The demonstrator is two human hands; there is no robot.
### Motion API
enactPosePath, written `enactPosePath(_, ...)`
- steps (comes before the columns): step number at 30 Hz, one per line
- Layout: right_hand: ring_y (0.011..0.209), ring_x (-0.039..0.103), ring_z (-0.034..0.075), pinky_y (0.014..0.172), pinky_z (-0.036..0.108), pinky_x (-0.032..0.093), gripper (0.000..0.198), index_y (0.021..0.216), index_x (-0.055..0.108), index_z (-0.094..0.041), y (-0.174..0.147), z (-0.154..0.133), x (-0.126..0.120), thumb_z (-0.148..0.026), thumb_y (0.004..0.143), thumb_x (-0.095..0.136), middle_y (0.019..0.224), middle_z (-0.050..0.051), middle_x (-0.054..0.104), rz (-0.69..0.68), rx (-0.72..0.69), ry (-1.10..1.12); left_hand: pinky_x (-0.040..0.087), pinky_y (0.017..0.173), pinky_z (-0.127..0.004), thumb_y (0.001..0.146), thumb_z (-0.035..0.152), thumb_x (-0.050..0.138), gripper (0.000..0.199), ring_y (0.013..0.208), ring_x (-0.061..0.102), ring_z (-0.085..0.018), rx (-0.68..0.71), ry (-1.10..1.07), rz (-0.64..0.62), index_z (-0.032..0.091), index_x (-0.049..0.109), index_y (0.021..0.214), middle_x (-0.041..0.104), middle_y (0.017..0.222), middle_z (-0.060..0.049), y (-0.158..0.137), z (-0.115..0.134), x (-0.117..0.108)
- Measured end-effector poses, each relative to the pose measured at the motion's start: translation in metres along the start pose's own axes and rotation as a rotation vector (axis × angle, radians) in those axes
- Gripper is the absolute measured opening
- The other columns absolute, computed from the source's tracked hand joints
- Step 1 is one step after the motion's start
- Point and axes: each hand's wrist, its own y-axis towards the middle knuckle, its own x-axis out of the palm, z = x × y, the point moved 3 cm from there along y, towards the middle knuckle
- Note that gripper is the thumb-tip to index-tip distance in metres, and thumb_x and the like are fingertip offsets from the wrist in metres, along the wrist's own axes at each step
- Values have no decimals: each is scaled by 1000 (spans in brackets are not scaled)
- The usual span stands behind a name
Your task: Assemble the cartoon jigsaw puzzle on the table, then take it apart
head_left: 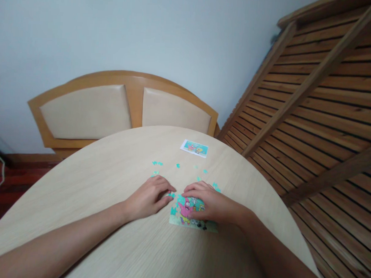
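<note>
A partly assembled jigsaw puzzle [184, 221] lies flat on the round table, showing a pink starfish and a yellow sponge character on teal. My right hand [212, 201] rests over its right side, thumb and fingers apart, covering part of the picture. Its fingertips reach the puzzle's upper edge. Just left of the puzzle is my left hand [147, 198], fingers curled, with a small teal puzzle piece [171, 195] between thumb and forefinger. Loose teal pieces lie beyond both hands, among them one piece [177, 165] in the middle and a cluster [215, 186] by my right hand.
A reference picture card [195, 149] lies near the table's far edge. The pale wooden table [110, 168] has a curved rim. Behind it stands a padded wooden headboard [91, 110] against the wall, and a slatted wooden frame [316, 95] leans at the right.
</note>
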Motion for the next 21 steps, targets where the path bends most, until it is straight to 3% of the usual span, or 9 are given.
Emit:
enactPosePath(12,124,53,26,111,43,36,47,128,66,-28,5,2,7,-51,87,68,132,7,63,50,-27,-31,45,90,-38,99,28,53,11,101,55,-23,-44,-9,-35,19,61,98,64,97,-7,-1,-4,0)
enactPosePath(16,123,54,27,108,44,37,43,124,68,-26,9,3,10,-47,87,69,129,8,65,125,-20,-43,48,85,-36,97,29,56,10,95,59,-22,-75,-74,-7,20,61,97,66,95,-6,-1,-3,0)
enactPosePath(21,104,65,21,95,35,49,27,112,70,-21,17,-10,18,-27,85,69,109,6,73,296,58,239,48,79,-32,92,38,69,19,84,63,-20,-122,-172,72,22,62,99,68,86,-1,-2,6,-2)
